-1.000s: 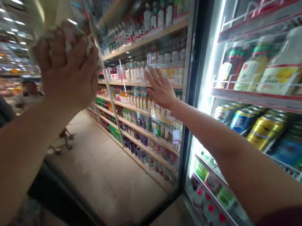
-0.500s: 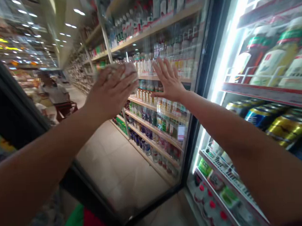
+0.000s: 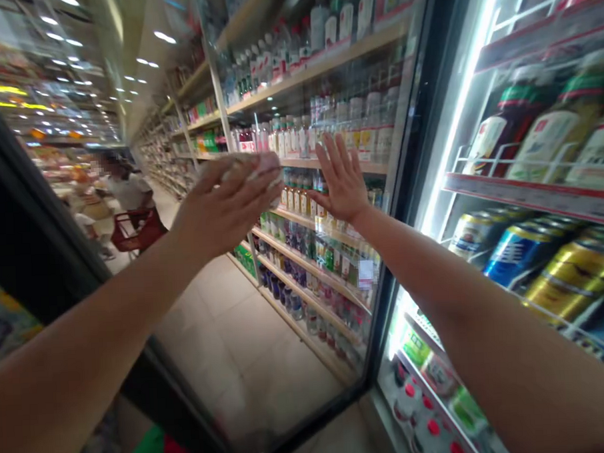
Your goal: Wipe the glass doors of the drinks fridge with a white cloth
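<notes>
A glass cooler door (image 3: 334, 397) with a dark frame stands swung open in front of me. My left hand (image 3: 216, 207) lies over a crumpled pale pink-and-white cloth (image 3: 271, 169) and presses it to the glass. Most of the cloth is hidden under the fingers. Farther right, my right hand (image 3: 344, 184) rests with fingers spread, palm toward the same pane, and holds nothing. A small pale sticker (image 3: 366, 274), blurred out, is on the glass below the right hand.
On the right, lit cooler shelves (image 3: 535, 193) hold bottles, cans (image 3: 569, 278) and red-capped bottles (image 3: 433, 426). Through the glass appear wooden shelves (image 3: 283, 244) of bottles and a tiled floor (image 3: 220, 317). A person (image 3: 130, 190) with a red basket (image 3: 139, 230) is in the aisle at left.
Both hands sit slightly lower on the glass, the left with the cloth beneath it. The view has tilted up a little. The person with the basket appears slightly farther right.
</notes>
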A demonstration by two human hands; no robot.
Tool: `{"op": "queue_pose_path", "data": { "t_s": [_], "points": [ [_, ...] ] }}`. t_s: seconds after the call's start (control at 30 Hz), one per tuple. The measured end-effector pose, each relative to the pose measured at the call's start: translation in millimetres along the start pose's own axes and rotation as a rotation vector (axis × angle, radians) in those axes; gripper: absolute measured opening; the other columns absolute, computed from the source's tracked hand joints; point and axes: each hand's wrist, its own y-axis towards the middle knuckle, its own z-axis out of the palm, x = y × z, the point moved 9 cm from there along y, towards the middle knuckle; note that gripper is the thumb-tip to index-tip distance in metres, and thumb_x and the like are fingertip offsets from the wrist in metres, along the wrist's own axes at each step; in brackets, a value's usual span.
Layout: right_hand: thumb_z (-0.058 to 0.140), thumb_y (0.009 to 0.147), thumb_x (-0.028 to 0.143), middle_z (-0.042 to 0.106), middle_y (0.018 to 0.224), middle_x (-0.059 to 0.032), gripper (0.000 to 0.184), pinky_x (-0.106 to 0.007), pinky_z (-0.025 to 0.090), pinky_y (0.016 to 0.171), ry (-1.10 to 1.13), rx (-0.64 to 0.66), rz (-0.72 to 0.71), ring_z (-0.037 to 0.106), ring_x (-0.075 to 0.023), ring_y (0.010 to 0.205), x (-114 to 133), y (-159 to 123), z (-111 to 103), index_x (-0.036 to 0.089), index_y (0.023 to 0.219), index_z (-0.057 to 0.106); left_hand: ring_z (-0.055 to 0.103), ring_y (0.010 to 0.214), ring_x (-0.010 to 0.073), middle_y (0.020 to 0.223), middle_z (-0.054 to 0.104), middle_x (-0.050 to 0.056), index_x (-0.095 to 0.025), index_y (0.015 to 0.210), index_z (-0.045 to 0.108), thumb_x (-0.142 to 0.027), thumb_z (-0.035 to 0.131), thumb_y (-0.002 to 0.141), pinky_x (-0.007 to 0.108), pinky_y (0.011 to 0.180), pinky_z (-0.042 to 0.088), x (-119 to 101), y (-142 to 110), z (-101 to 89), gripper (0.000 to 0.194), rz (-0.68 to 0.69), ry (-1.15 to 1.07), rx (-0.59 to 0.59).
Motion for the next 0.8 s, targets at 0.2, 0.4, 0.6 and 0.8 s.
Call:
{"op": "queue_pose_path", "data": {
  "t_s": [0.2, 0.4, 0.6, 0.8],
  "points": [
    [0.024, 0.105, 0.060, 0.022, 0.170, -0.0074, 0.073, -0.050, 0.012, 0.132, 0.007, -0.051, 0.022, 0.009, -0.0265, 0.161, 2.6, -4.2, -3.9, 0.015, 0.162, 0.032, 0.002, 0.159, 0.0347, 0.172, 0.014, 0.001, -0.025, 0.165, 0.024, -0.036, 0.050, 0.104, 0.064, 0.129, 0.005, 31.9, -15.9, -27.8, 0.066, -0.389, 0.174, -0.296],
    [0.031, 0.103, 0.055, 0.025, 0.169, -0.0085, 0.070, -0.053, 0.016, 0.130, 0.045, -0.065, 0.013, 0.010, -0.0266, 0.160, 4.4, -3.1, -2.4, 0.016, 0.162, 0.031, 0.027, 0.155, 0.0211, 0.161, 0.041, -0.008, -0.044, 0.156, 0.041, -0.022, 0.039, 0.105, 0.049, 0.134, 0.015, -15.2, -26.5, 34.4, 0.055, 0.002, -0.055, 0.017],
    [0.033, 0.103, 0.052, 0.025, 0.169, -0.0082, 0.069, -0.051, 0.016, 0.131, 0.036, -0.074, 0.017, 0.011, -0.0261, 0.160, 5.3, -2.7, -1.9, 0.016, 0.162, 0.032, 0.011, 0.158, 0.0352, 0.170, 0.022, 0.003, -0.028, 0.165, 0.024, -0.026, 0.054, 0.100, 0.065, 0.129, 0.014, 16.4, -38.2, -1.6, 0.071, -0.303, 0.219, -0.284],
    [0.031, 0.105, 0.051, 0.029, 0.168, -0.0092, 0.066, -0.049, 0.021, 0.129, 0.013, -0.170, -0.007, 0.017, -0.0252, 0.159, 7.4, -4.4, -1.6, 0.015, 0.160, 0.035, 0.030, 0.154, 0.0238, 0.162, 0.040, -0.003, -0.038, 0.160, 0.033, -0.014, 0.046, 0.105, 0.052, 0.129, 0.027, -16.2, -41.1, 34.3, 0.062, 0.108, 0.176, -0.019]
  ]
}}
